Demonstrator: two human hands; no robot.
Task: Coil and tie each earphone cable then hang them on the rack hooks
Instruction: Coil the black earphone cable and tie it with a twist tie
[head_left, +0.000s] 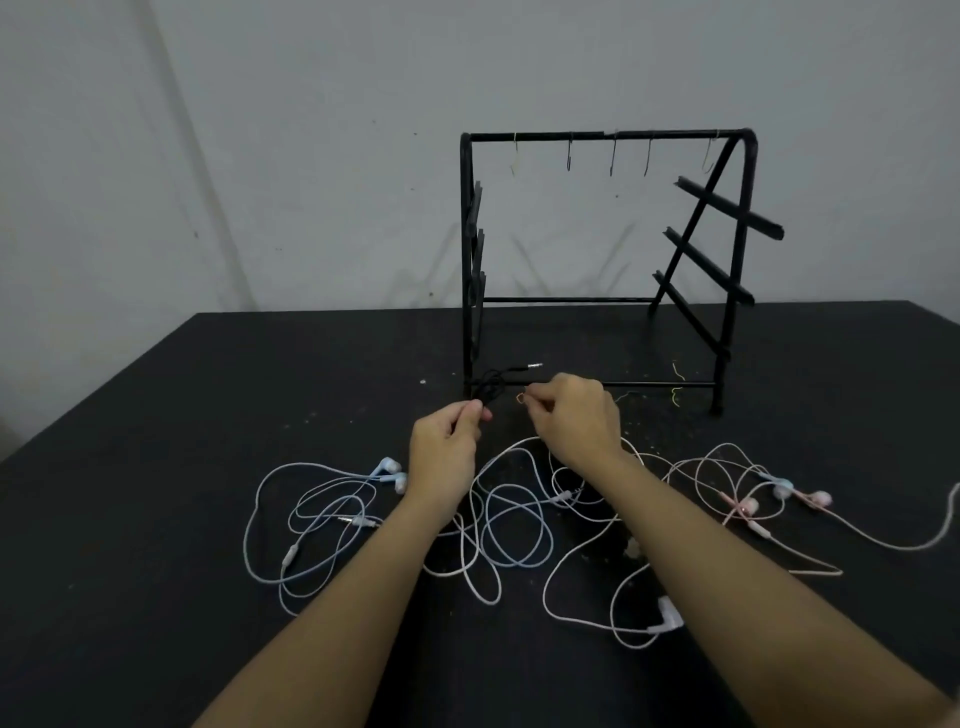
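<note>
The forearms hide parts of the tangled cables (511, 525), and the pale cable (935, 530) runs off the right edge.

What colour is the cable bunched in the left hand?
Black, seen in the head view: the coiled cable against the dark table.

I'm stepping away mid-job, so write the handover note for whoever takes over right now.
Left hand: grips the coiled black earphone cable before the black metal rack.
Right hand: pinches a small orange twist tie beside that coil.
Done: black cable coiled; not yet tied.
Left: tie and hang it. The rack's wire hooks hang bare. Blue, white and pink earphone cables lie loose on the black table.
</note>
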